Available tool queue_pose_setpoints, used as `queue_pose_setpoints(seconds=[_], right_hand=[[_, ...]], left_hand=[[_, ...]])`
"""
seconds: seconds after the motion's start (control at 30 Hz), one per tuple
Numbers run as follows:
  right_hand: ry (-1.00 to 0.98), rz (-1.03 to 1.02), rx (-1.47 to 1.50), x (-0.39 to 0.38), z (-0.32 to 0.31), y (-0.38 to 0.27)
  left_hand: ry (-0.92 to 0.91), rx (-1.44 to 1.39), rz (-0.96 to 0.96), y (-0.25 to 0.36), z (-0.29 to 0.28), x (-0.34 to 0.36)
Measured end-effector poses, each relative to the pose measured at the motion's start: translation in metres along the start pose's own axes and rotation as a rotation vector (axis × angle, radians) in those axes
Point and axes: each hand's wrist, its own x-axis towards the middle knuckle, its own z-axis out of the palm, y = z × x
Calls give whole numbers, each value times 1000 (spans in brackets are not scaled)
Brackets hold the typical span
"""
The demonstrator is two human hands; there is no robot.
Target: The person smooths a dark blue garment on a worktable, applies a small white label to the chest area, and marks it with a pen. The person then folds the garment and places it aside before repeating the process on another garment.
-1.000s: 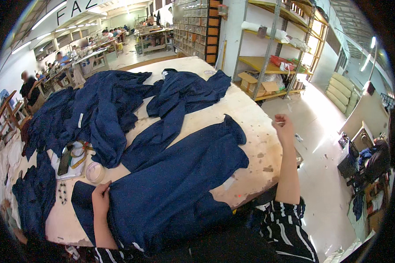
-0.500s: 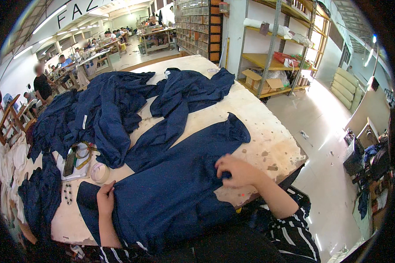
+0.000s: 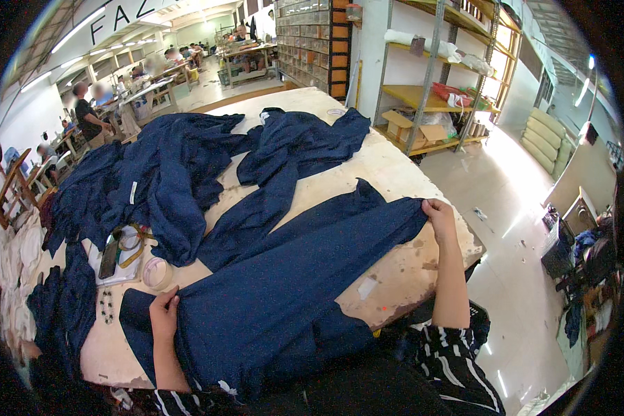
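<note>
A long navy blue fabric piece (image 3: 291, 291) lies stretched across the near part of a worn white worktable (image 3: 402, 270). My left hand (image 3: 163, 310) pinches its left edge, near the table's front left. My right hand (image 3: 439, 216) grips the fabric's far right end, pulled out toward the table's right edge. The cloth runs taut between both hands and hangs over the front edge onto my lap.
A heap of navy garments (image 3: 159, 180) covers the table's left and back. A phone (image 3: 109, 255), a tape roll (image 3: 157, 272) and scissors (image 3: 137, 243) lie near my left hand. Metal shelves (image 3: 437, 76) stand to the right. People work at tables (image 3: 90, 118) behind.
My right hand went from the table's right edge to the middle of the fabric, took hold of it, and has now drawn it out to the right. The left hand stayed put.
</note>
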Motion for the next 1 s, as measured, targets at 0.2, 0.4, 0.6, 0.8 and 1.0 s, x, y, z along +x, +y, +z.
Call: queue_pose_setpoints(seconds=[0.2,0.4,0.6,0.8,1.0], right_hand=[[-290,327,477,-31,17,-16],[-465,17,-210,-70,4,-9],[-280,163,510,-74,-5,13],[118,-332,617,-54,-1,-37],[-91,-533,263,2,92,-158]], left_hand=[[-16,66,-70,18,-6,-2],[-7,75,-35,16,-3,-1],[10,38,9,8,-1,-1],[16,32,8,7,0,-2],[26,-5,-33,10,-3,-5]])
